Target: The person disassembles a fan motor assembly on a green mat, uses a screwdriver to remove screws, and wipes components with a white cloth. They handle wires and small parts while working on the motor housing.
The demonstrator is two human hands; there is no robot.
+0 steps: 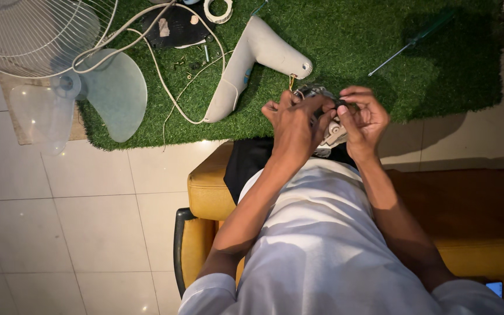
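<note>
Centrally, held part: small grey-and-white metal fan motor [329,129] with wound coils, just above the middle of the frame, over the person's lap.
Left hand [294,125]: fingers curled and clamped on the motor's left side, covering much of it.
Right hand [364,116]: fingertips pinched on a dark piece at the motor's upper right edge; what that piece is cannot be told.
Handling, judged: dense and rigid for its size, heavy in the palm; thin wires at its top look fragile.
Best hold, judged: around the solid body, clear of the wires.
Upper centre: white plastic fan neck housing [246,64] on green artificial turf mat [351,35].
Upper left: translucent fan blade [97,93], wire grille [24,29].
Upper right: green-handled screwdriver [415,39].
</note>
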